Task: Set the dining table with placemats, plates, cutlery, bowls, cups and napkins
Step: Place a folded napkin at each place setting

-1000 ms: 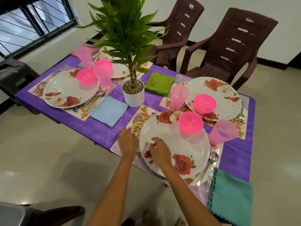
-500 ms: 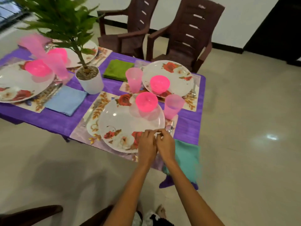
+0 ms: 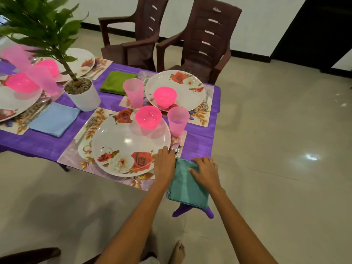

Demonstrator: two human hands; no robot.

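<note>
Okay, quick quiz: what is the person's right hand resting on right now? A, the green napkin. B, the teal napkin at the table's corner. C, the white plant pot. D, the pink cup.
B: the right hand lies with relaxed fingers on the teal napkin at the near corner of the table.

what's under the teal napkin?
The purple tablecloth at the table corner; its corner hangs out below the teal napkin, which overhangs the edge. The right hand rests on top. Anything else beneath is covered.

left hand [image 3: 164, 164] hides most of the spoon [image 3: 176, 149]; far-left plate [image 3: 11, 103] cut off, blurred.
</note>
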